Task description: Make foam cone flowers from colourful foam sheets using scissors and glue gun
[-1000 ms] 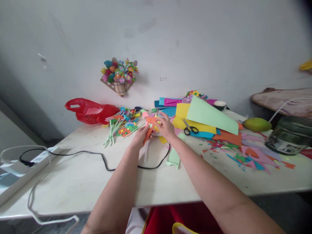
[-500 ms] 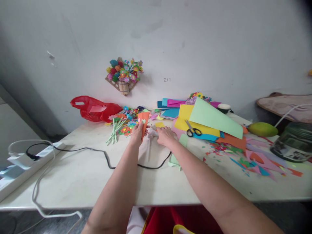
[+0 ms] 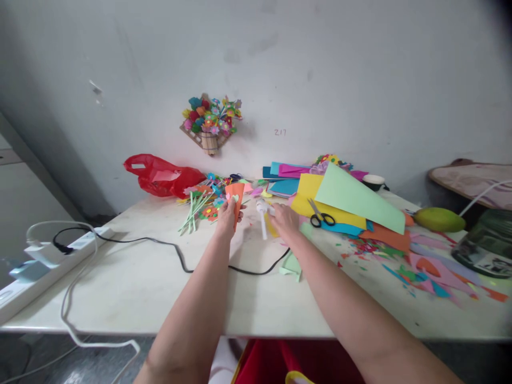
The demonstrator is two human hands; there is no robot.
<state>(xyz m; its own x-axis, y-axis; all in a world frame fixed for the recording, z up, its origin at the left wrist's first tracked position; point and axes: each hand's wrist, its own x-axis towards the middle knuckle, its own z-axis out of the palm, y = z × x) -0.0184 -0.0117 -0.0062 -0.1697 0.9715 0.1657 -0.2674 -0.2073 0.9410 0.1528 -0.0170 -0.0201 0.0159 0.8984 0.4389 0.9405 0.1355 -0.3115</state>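
Note:
My left hand (image 3: 227, 214) is closed around an orange foam-paper cone (image 3: 236, 192) with small pink and pale pieces on its front. The cone stands upright with its wide end at the top. To its right, my right hand (image 3: 283, 217) grips a white hot glue gun (image 3: 262, 206). A white glue stick (image 3: 264, 228) juts from the gun toward me, and a yellow part shows under my fingers. The fingertips of my right hand are partly hidden. Pale green strips (image 3: 194, 212) and cut foam flowers (image 3: 210, 212) lie left of my left hand.
Black-handled scissors (image 3: 321, 217) rest on yellow and blue sheets beside a pale green sheet (image 3: 360, 197). Scraps (image 3: 428, 277) and a glass jar (image 3: 486, 245) are at right. A red bag (image 3: 162, 176), power strip (image 3: 90, 242) and black cord (image 3: 182, 261) are also on the table.
The glue gun has moved to the right, away from the cone, together with my right hand. My left hand still holds the cone. The view has shifted slightly left.

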